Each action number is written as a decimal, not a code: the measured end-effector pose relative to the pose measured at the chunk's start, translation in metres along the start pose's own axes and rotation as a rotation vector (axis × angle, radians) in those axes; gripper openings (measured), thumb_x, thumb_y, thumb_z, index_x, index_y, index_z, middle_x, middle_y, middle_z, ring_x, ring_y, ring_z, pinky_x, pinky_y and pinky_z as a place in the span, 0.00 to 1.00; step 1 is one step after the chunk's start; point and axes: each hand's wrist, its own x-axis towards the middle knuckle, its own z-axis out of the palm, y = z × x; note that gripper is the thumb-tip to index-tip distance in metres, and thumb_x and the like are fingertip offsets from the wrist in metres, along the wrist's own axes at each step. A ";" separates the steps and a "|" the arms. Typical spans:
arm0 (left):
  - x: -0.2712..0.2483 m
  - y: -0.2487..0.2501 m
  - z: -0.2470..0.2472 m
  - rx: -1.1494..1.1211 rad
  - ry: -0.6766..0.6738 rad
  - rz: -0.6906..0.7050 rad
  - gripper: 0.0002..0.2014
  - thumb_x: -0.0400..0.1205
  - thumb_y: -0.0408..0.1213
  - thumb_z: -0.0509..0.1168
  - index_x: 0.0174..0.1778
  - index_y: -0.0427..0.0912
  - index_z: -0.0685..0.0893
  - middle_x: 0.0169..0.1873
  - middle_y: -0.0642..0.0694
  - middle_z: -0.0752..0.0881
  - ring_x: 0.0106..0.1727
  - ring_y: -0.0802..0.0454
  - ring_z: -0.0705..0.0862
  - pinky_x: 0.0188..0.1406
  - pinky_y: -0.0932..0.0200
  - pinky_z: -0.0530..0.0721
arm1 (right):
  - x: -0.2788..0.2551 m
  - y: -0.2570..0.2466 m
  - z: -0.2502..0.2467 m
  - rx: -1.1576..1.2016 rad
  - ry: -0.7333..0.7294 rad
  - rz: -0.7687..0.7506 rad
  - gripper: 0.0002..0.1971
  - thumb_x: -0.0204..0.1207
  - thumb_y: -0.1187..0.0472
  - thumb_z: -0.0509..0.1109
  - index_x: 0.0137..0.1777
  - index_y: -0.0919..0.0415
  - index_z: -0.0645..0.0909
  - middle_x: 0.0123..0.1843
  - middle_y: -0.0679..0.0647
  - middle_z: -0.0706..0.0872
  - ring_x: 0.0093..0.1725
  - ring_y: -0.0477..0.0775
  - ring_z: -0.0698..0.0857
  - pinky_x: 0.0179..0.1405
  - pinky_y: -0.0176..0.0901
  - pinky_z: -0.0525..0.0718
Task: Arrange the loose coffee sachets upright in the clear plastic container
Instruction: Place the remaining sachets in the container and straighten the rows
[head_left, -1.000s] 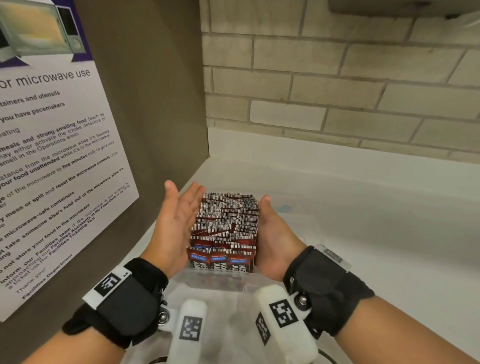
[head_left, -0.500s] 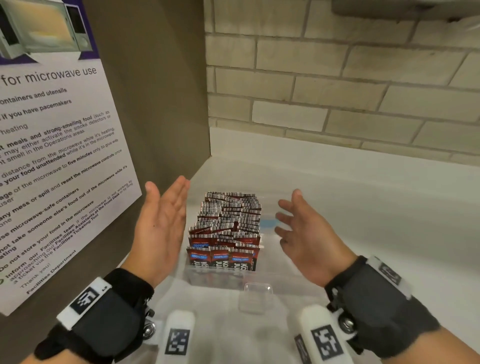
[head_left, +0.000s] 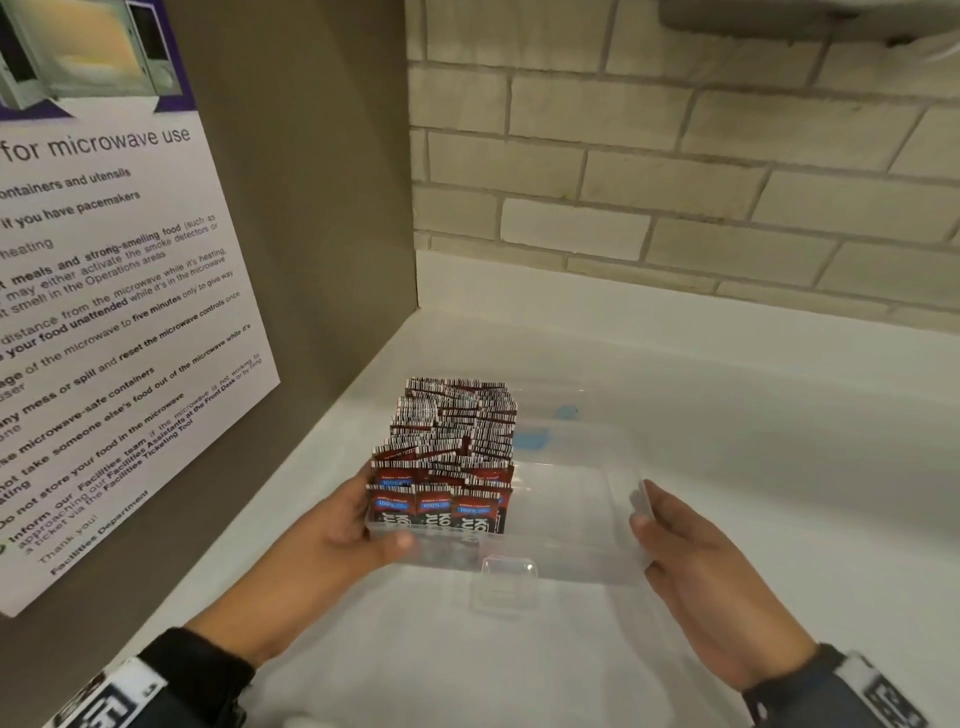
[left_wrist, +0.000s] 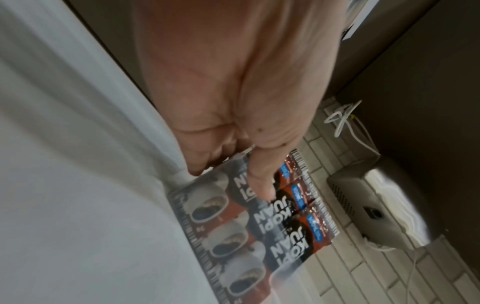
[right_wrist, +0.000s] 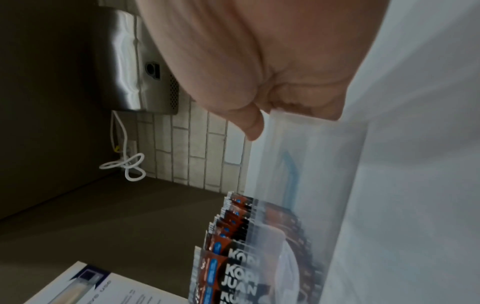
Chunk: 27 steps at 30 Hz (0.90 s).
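Standing upright, the coffee sachets (head_left: 447, 457) fill the left side of the clear plastic container (head_left: 571, 525) on the white table (head_left: 779, 467). Left hand (head_left: 337, 535) grip pinches its near-left corner, right hand (head_left: 696, 566) grip clasps the right wall.

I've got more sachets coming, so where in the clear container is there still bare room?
The container's right half is bare, between the sachets and the wall held by the right hand. The left half, beside the left hand, is packed.
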 end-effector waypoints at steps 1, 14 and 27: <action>0.003 -0.003 -0.001 -0.001 0.039 0.011 0.31 0.69 0.40 0.74 0.69 0.43 0.76 0.62 0.50 0.86 0.65 0.54 0.83 0.56 0.68 0.81 | 0.001 0.001 0.002 -0.006 0.014 -0.011 0.20 0.83 0.68 0.58 0.69 0.47 0.72 0.51 0.33 0.86 0.49 0.32 0.82 0.54 0.31 0.74; 0.076 -0.004 -0.025 0.008 0.079 -0.021 0.25 0.72 0.43 0.70 0.66 0.47 0.79 0.61 0.49 0.87 0.63 0.55 0.84 0.59 0.59 0.79 | 0.064 -0.002 0.015 -0.107 0.081 -0.046 0.28 0.85 0.63 0.56 0.83 0.57 0.50 0.83 0.48 0.57 0.81 0.48 0.59 0.76 0.43 0.56; 0.153 -0.004 -0.042 0.103 0.139 -0.110 0.16 0.84 0.28 0.61 0.61 0.55 0.77 0.61 0.50 0.84 0.67 0.47 0.79 0.75 0.40 0.69 | 0.130 -0.032 0.029 -0.428 0.188 -0.060 0.28 0.85 0.61 0.56 0.82 0.64 0.51 0.81 0.59 0.63 0.79 0.59 0.64 0.78 0.47 0.62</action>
